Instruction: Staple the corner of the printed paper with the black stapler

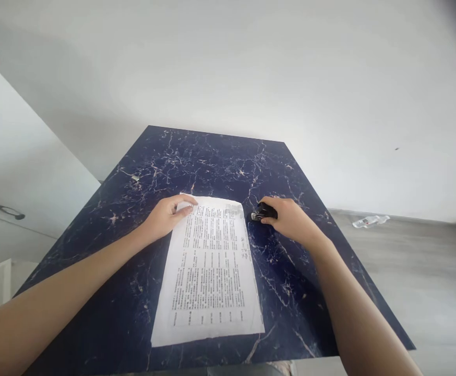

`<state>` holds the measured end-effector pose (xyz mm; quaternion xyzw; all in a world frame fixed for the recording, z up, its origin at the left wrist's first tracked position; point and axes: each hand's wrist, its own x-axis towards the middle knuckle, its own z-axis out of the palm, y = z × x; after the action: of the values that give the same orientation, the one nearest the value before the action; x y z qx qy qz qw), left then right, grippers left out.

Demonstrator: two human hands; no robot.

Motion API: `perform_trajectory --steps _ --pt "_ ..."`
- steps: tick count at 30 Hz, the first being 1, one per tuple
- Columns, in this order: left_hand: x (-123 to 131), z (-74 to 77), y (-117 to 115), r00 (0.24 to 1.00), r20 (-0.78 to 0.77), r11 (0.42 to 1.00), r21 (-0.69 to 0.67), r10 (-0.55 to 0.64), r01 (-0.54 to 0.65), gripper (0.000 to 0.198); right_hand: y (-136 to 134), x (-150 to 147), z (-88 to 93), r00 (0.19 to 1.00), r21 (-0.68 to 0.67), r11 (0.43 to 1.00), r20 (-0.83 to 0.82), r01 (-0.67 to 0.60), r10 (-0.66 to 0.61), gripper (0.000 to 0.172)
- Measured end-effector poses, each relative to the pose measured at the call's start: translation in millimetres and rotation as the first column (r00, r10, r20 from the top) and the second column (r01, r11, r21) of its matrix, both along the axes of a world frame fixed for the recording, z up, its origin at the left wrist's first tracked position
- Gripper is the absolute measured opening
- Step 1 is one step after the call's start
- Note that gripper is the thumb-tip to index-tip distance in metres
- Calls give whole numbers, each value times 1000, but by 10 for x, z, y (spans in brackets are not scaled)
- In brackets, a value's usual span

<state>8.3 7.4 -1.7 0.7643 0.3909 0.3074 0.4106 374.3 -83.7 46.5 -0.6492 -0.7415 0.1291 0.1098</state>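
Observation:
Printed sheets of paper (212, 261) lie flat on the dark blue marbled table (212, 162), with the text running sideways and some handwriting near the right edge. My left hand (169, 214) rests at the upper left corner of the paper, thumb and fingers on its edge. Whether more than one sheet lies there is hard to tell. In my right hand (285, 216) is a small black stapler (266, 210), its front end pointing left, close to the paper's upper right edge but apart from it. My right fingers are wrapped round it.
A white wall (251, 68) stands behind the table. At the left is a white cabinet front with a dark handle (3, 209). A clear plastic wrapper (371, 221) lies on the grey floor (419, 271) to the right.

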Motion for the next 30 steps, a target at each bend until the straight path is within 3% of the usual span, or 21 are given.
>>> perform_trajectory --steps 5,12,17,22,27,30 --pt "16 44 -4 999 -9 998 57 30 -30 21 23 -96 -95 997 12 998 -47 -60 60 18" --pt "16 62 -30 996 55 996 -59 64 -61 23 16 -146 -58 992 35 997 -97 -76 79 25" --pt "15 55 -21 994 -65 996 -1 87 -87 20 -9 -127 19 970 31 998 -236 -57 63 32" --pt "28 57 -21 992 -110 998 19 69 -68 21 5 -181 -6 943 93 994 -332 59 -25 38" --pt "17 36 -33 993 -118 998 -56 -8 1 27 9 -315 -67 951 150 977 -294 150 -101 40" --pt "29 43 -63 998 -62 993 -115 10 -17 25 8 -367 -103 955 190 966 -271 177 -121 37"
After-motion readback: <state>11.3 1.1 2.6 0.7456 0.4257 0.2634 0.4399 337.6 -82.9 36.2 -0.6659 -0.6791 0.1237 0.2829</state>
